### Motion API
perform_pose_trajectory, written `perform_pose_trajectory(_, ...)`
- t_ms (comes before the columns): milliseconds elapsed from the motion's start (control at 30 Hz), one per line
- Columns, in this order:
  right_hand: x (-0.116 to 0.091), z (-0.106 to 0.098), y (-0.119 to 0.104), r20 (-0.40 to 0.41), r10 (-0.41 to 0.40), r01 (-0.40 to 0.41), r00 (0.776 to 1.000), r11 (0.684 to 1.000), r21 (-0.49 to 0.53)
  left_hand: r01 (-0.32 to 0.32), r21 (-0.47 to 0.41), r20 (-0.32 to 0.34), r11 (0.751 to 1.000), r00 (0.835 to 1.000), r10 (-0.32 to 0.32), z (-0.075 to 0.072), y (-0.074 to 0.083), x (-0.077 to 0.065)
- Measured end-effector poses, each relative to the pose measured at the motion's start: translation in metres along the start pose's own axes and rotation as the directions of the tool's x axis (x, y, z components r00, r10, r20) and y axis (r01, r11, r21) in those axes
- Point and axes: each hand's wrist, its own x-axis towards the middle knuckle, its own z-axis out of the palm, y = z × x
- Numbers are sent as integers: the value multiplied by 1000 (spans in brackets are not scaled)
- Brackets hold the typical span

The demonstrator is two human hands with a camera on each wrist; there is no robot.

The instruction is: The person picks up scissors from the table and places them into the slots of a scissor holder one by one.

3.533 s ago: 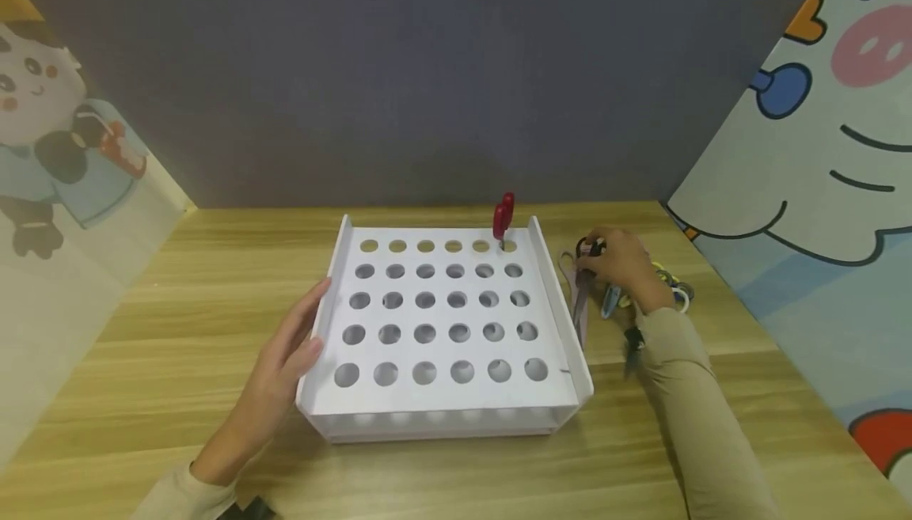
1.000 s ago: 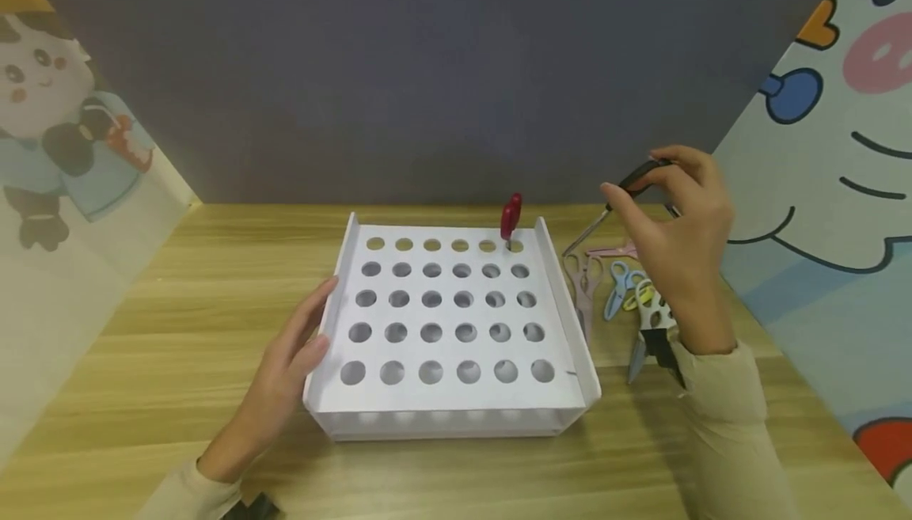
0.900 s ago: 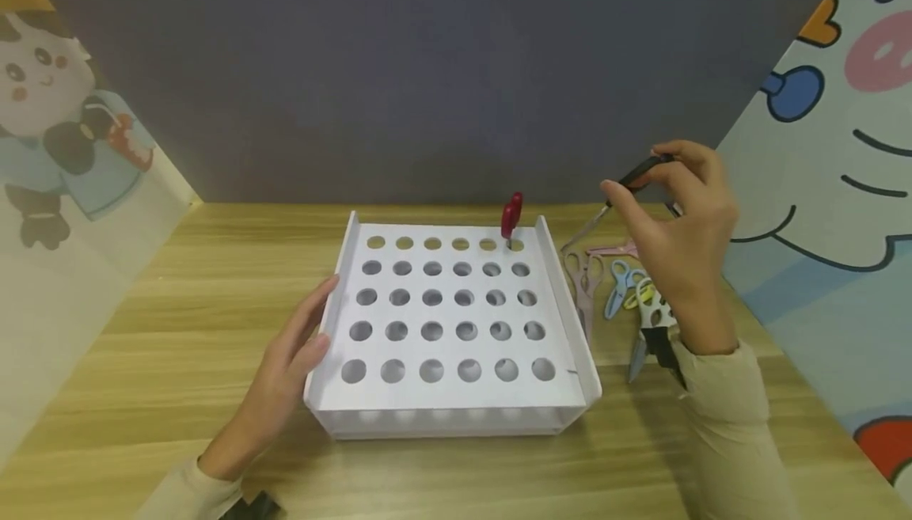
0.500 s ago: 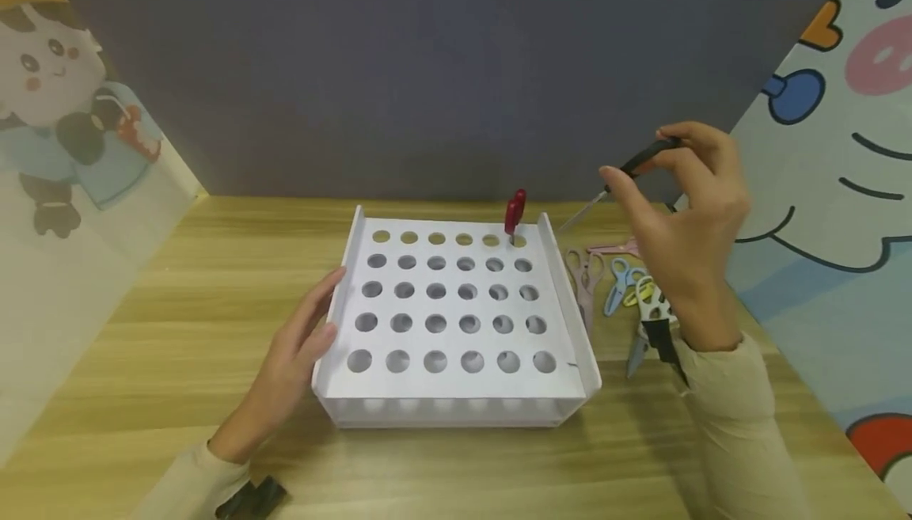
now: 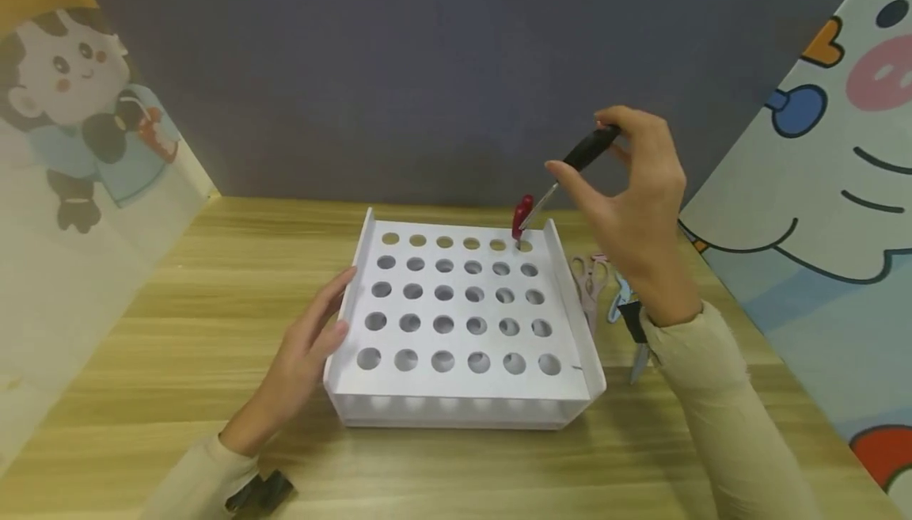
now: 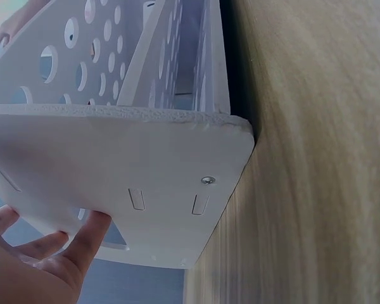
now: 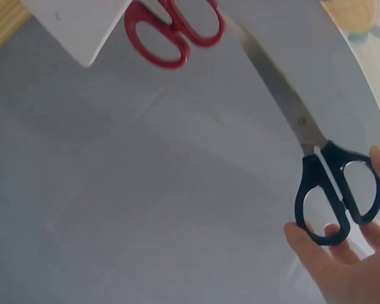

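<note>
Over the front rows of the rack [image 5: 459,344] a hand could pass, but red scissors [image 5: 518,223] stand at the back right beside black scissors [image 5: 591,148] slanting from the right hand [image 5: 637,207], the left hand [image 5: 299,354] obstructs the left wall [image 5: 362,241], and pink scissors [image 5: 590,289] flank the right wall [image 5: 573,306].

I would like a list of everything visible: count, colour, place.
rack: 1, white, on table
standing scissors: 1, red, rack's back-right hole
held scissors: 1, dark, raised near rack
mauve scissors: 1, mauve, beside rack
blue scissors: 1, blue, further right
pink piece: 1, pink, behind mauve scissors
blade: 1, grey, table's right
table: 1, brown, underneath
panel: 1, grey, behind
cartoon walls: 2, multicoloured, both sides
devices: 2, black, wrists
sleeves: 2, beige, arms
left hand: 1, touching rack
right hand: 1, holding scissors
</note>
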Motion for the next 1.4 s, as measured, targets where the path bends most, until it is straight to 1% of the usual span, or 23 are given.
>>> perform_pose_trajectory(100,3,11,3,23,-19,20,1000,999,-30,5,7,1,1000,1000,-5,1,0,1)
perform_pose_trajectory(200,4,21,6,55,-65,67,996,997,-39,4,13,1,1000,1000,-4,1,0,1)
perform_pose_trajectory(333,4,35,5,140,-117,123,983,992,-37,0,22,1,1000,1000,0,2,-1,0)
perform_pose_trajectory(500,-1,51,1,260,-92,100,961,995,-17,5,20,7,1000,1000,-5,2,-1,0)
perform_pose_trajectory(700,-2,61,-1,358,-57,68,932,998,-18,1,14,8,1000,1000,-1,2,-1,1)
perform_pose_trajectory(767,-1,63,0,394,-47,62,918,998,-25,1,16,6,1000,1000,-1,2,0,1)
perform_pose_trajectory(900,-3,69,1,469,-59,80,881,997,-23,-3,8,2,1000,1000,3,2,1,0)
perform_pose_trajectory(1000,-8,75,3,525,-67,91,849,996,-20,-4,0,-1,1000,1000,4,2,-1,-1)
perform_pose_trajectory(1067,-13,78,5,559,-58,92,827,995,-32,-3,-9,-1,1000,1000,3,2,-1,-2)
perform_pose_trajectory(1133,-16,79,7,596,-33,83,802,995,-57,1,-14,3,1000,1000,-1,3,-2,-2)
perform_pose_trajectory(1267,-18,78,7,674,35,60,738,991,-118,0,-20,3,1000,1000,0,4,-3,-1)
perform_pose_trajectory(1400,-20,79,9,748,93,50,657,985,-167,-2,-18,2,1000,1000,2,4,-3,-1)
